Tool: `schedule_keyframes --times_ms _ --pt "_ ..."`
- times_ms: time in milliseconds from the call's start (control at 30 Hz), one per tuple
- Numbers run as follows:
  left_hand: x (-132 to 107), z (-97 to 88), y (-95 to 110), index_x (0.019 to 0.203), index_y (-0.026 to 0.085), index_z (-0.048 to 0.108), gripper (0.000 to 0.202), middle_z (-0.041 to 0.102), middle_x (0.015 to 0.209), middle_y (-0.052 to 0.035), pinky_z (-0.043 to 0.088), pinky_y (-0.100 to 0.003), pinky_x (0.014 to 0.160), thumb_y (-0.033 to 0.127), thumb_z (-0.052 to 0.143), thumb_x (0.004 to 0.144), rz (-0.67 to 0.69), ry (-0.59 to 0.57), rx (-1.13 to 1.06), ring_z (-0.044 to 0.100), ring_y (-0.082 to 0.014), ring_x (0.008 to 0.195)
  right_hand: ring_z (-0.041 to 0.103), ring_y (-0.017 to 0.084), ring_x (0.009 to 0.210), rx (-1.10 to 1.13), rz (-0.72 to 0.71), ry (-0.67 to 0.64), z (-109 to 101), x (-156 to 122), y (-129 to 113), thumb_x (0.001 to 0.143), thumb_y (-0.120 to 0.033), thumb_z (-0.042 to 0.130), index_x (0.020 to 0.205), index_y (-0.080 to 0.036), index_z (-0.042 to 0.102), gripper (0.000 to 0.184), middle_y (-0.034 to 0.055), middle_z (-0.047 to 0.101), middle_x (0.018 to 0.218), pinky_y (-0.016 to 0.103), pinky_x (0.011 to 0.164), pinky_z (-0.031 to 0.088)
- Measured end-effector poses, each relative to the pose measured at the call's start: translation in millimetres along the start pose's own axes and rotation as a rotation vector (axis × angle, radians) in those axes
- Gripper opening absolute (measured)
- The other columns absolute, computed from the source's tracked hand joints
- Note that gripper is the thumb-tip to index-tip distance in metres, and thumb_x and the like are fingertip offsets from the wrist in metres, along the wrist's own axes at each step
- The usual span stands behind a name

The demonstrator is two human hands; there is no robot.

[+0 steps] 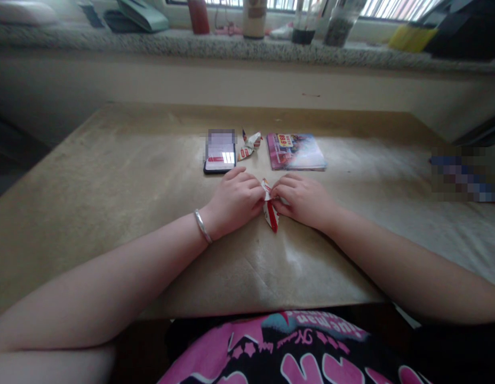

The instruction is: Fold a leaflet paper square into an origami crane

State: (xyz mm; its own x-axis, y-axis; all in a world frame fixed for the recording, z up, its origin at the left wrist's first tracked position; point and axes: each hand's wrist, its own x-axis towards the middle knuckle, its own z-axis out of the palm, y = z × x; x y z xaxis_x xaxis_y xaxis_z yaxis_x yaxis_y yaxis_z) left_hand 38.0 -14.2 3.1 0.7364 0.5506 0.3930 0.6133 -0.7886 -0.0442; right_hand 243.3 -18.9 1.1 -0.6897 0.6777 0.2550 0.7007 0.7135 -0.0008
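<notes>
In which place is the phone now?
In the head view, the phone lies on the table, left of the folded paper figure, just beyond the left hand.

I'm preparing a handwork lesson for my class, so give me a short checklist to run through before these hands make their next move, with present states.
1. Left hand and right hand both at the small red-and-white folded paper: ok.
2. Creases in its middle sharp: cannot tell; fingers cover them.
3. Black-edged rectangular phone lying apart from that paper: ok.
4. Phone screen fully readable: not ok; partly blurred.
5. White, printed folded-paper figure in view: ok; between phone and glossy pink-and-blue rectangular stack.
</notes>
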Motion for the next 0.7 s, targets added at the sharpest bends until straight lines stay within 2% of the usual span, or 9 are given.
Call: schedule_keyframes --times_ms 200,333,433,533,633,700 --pt "0.7 -1.0 -1.0 0.078 0.019 0.067 0.013 0.070 0.086 -0.0036 0.039 -0.041 0.099 0.026 0.056 0.082 -0.051 -0.047 -0.071 0.062 -0.0207 0.089 0.057 0.024 0.088 0.108 0.014 0.037 1.9 2.0 -0.5 0.084 -0.023 0.055 0.084 -0.017 0.068 0.014 0.0100 0.069 0.090 0.036 0.084 0.044" --pt "0.5 1.9 -3.3 0.079 0.018 0.067 0.017 0.070 0.087 -0.0046 0.040 -0.042 0.098 0.027 0.054 0.085 -0.067 -0.049 -0.136 0.062 -0.0209 0.088 0.057 0.023 0.085 0.196 0.062 0.045 2.5 1.1 1.1 0.083 -0.024 0.056 0.075 -0.018 0.063 0.012 0.0095 0.066 0.083 0.036 0.081 0.043" --pt "1.7 7.2 -5.4 0.079 0.017 0.067 0.015 0.069 0.087 -0.0054 0.045 -0.037 0.089 0.026 0.056 0.085 -0.142 -0.075 -0.264 0.062 -0.0202 0.087 0.055 0.021 0.078 0.295 0.112 0.060 4.6 1.9 2.5 0.082 -0.024 0.057 0.067 -0.020 0.055 0.016 0.0066 0.062 0.076 0.033 0.075 0.042" --pt "4.9 10.2 -4.3 0.075 0.017 0.068 0.012 0.070 0.088 -0.0053 0.045 -0.034 0.092 0.020 0.059 0.081 -0.248 -0.065 -0.384 0.063 -0.0213 0.098 0.053 0.019 0.074 0.347 0.155 0.071 6.9 3.8 2.1 0.078 -0.020 0.057 0.064 -0.020 0.050 0.015 0.0040 0.057 0.071 0.030 0.070 0.040" --pt "8.8 8.4 0.1 0.070 0.016 0.068 0.014 0.070 0.084 -0.0074 0.042 -0.040 0.098 0.021 0.059 0.080 -0.324 -0.069 -0.323 0.060 -0.0263 0.109 0.052 0.018 0.072 0.349 0.176 0.075 7.8 5.3 1.1 0.075 -0.018 0.056 0.062 -0.020 0.047 0.015 0.0033 0.055 0.069 0.030 0.069 0.039" --pt "10.7 6.5 2.8 0.071 0.016 0.069 0.014 0.069 0.085 -0.0085 0.043 -0.040 0.095 0.022 0.059 0.079 -0.337 -0.097 -0.282 0.061 -0.0264 0.104 0.051 0.018 0.071 0.360 0.180 0.078 8.0 5.6 1.3 0.074 -0.018 0.056 0.062 -0.021 0.047 0.016 0.0030 0.054 0.068 0.029 0.068 0.038"
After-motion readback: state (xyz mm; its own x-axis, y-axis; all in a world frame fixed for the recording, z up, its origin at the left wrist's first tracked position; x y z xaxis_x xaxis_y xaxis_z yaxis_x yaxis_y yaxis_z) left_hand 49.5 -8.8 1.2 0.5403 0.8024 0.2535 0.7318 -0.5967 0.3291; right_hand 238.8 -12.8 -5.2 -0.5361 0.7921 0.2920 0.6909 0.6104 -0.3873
